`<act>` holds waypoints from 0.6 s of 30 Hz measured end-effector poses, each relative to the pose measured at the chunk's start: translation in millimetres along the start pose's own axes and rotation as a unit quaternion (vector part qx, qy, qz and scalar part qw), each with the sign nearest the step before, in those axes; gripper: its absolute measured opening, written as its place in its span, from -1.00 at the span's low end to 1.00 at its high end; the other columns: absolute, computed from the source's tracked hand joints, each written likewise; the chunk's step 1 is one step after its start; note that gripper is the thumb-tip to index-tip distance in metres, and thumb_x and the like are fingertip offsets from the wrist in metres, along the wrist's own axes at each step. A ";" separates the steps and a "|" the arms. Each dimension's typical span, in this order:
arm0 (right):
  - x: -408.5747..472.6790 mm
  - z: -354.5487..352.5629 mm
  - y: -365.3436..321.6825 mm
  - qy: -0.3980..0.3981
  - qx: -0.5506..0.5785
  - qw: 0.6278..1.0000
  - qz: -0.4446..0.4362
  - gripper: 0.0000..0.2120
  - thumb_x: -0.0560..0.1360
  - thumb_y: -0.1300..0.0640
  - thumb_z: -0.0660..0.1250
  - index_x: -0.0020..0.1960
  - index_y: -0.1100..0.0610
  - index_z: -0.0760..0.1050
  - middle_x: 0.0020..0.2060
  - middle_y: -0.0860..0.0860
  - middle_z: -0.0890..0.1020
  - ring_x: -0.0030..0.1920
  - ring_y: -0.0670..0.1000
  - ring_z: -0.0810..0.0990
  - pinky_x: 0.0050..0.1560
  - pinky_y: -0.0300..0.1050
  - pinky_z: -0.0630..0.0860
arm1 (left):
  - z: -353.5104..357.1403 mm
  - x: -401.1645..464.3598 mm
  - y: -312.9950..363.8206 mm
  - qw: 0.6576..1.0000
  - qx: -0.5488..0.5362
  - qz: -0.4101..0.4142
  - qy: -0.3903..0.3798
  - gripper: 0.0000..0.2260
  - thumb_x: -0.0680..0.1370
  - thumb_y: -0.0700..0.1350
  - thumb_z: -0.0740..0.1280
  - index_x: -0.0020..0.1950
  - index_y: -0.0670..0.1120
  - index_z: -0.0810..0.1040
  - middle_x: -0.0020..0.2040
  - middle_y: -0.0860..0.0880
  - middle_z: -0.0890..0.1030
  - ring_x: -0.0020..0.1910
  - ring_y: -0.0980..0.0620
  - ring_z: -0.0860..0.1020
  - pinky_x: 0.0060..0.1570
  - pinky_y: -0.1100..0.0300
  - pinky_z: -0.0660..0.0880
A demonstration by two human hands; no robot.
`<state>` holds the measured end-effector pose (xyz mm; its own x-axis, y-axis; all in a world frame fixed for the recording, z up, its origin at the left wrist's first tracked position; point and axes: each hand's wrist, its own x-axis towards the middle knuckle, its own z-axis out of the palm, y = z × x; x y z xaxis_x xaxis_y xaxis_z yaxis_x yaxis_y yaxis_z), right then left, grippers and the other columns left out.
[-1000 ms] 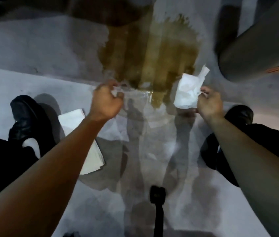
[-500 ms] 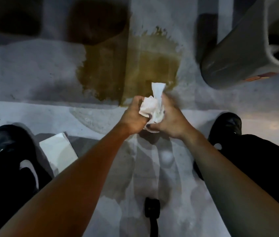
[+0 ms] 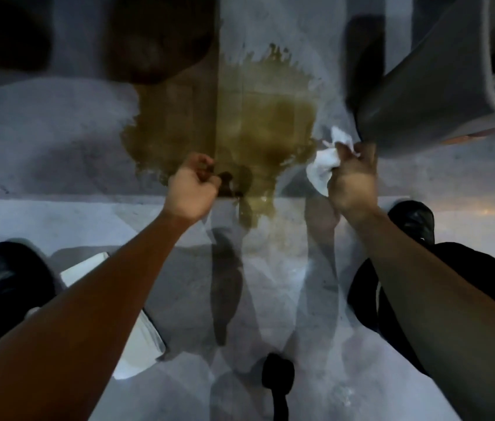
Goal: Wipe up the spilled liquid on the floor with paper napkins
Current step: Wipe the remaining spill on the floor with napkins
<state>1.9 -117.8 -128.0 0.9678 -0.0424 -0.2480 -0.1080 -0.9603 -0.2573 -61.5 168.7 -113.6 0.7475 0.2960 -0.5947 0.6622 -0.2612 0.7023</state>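
Right hand (image 3: 352, 180) grips a crumpled napkin (image 3: 320, 168) right of the brown spill (image 3: 255, 129). Left hand (image 3: 193, 189), well apart, is fisted at the spill's near edge; contents indiscernible. Napkin stack (image 3: 146, 335) partly hidden behind left forearm.

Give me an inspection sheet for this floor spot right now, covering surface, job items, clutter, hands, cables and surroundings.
Surface: grey floor, with a brown spill spread ahead of the hands, not yet wiped away.
Job's things: crumpled white napkin held above the spill's right edge; stack of white napkins on the floor under the left forearm.
Clutter: nothing seen.
Hands: left hand curled in a fist, nothing visible in it; right hand grips the crumpled napkin.
Cables: nothing seen; a dark object at bottom centre cannot be identified.
Surroundings: grey bin tilted at upper right; black shoes, left and right.
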 end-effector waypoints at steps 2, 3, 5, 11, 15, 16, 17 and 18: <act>17.0 0.1 -9.6 -0.022 0.000 1.000 0.019 -0.47 0.55 0.19 0.20 0.52 0.06 0.31 0.37 0.26 0.39 0.30 0.32 0.43 0.30 0.23 0.46 | -8.4 2.1 0.0 1.000 0.012 -0.009 0.008 -0.75 0.59 -0.28 0.34 0.10 0.07 0.50 -0.02 0.16 0.56 0.08 0.07 0.55 0.13 0.26 0.44; 21.4 1.5 -16.2 -0.032 -0.024 0.999 0.026 -0.44 0.54 0.21 0.24 0.54 0.05 0.29 0.38 0.24 0.40 0.31 0.31 0.44 0.28 0.23 0.46 | -11.4 1.7 0.3 0.999 0.030 -0.011 0.013 -0.76 0.61 -0.26 0.33 0.18 0.04 0.50 0.01 0.15 0.55 0.09 0.10 0.52 0.11 0.30 0.40; 15.8 10.1 -30.5 -0.058 -0.082 0.995 0.017 -0.37 0.50 0.20 0.31 0.55 0.09 0.26 0.44 0.23 0.36 0.38 0.33 0.38 0.35 0.24 0.41 | -17.0 -0.2 -1.5 0.996 0.079 -0.010 0.027 -0.74 0.62 -0.22 0.31 0.30 -0.03 0.52 0.08 0.08 0.54 0.11 0.10 0.47 0.18 0.23 0.38; -65.7 63.8 -68.2 -0.153 -0.125 0.980 -0.007 -0.34 0.63 0.16 0.18 0.64 0.25 -0.02 0.61 0.34 -0.05 0.58 0.45 0.01 0.55 0.37 0.10 | -34.1 0.8 -35.8 0.953 0.289 -0.027 0.081 -0.67 0.59 -0.01 0.34 0.27 -0.19 0.53 0.15 -0.26 0.63 0.20 -0.27 0.58 0.24 -0.16 0.53; -77.0 59.3 -73.1 -0.132 -0.104 0.984 -0.052 -0.40 0.60 0.31 0.14 0.62 0.16 0.14 0.59 0.29 0.11 0.43 0.37 0.25 0.31 0.17 0.45 | -55.6 -3.4 -65.4 0.921 0.370 -0.048 0.111 -0.30 0.52 -0.02 0.40 0.58 -0.07 0.14 0.53 -0.30 0.24 0.47 -0.38 0.25 0.30 -0.36 0.43; -75.7 55.0 -71.6 -0.124 -0.093 0.986 -0.057 -0.44 0.60 0.31 0.15 0.60 0.15 0.21 0.56 0.28 0.18 0.36 0.34 0.30 0.24 0.13 0.48 | -63.0 -3.6 -70.3 0.922 0.365 -0.062 0.115 -0.25 0.51 -0.04 0.42 0.59 0.00 0.09 0.57 -0.29 0.16 0.50 -0.39 0.18 0.30 -0.40 0.40; -73.1 52.7 -68.6 -0.118 -0.078 0.989 -0.053 -0.48 0.60 0.28 0.18 0.56 0.15 0.29 0.51 0.27 0.25 0.32 0.32 0.33 0.22 0.12 0.49 | -70.9 -2.7 -74.8 0.924 0.356 -0.080 0.116 -0.21 0.49 -0.06 0.44 0.60 0.07 0.05 0.59 -0.27 0.10 0.53 -0.39 0.13 0.31 -0.44 0.37; -71.6 48.6 -68.1 -0.102 -0.057 0.992 -0.044 -0.53 0.61 0.25 0.22 0.51 0.15 0.36 0.46 0.25 0.30 0.30 0.32 0.36 0.23 0.10 0.49 | -78.5 -1.5 -78.1 0.927 0.344 -0.101 0.114 -0.17 0.49 -0.06 0.45 0.61 0.13 0.01 0.62 -0.25 0.04 0.56 -0.39 0.06 0.33 -0.48 0.33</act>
<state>-71.1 -36.0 -138.1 0.9050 0.0884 -0.4160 0.0124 -0.9832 -0.1819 -118.4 260.7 -136.9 0.6255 0.5684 -0.5344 0.7230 -0.6797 0.1232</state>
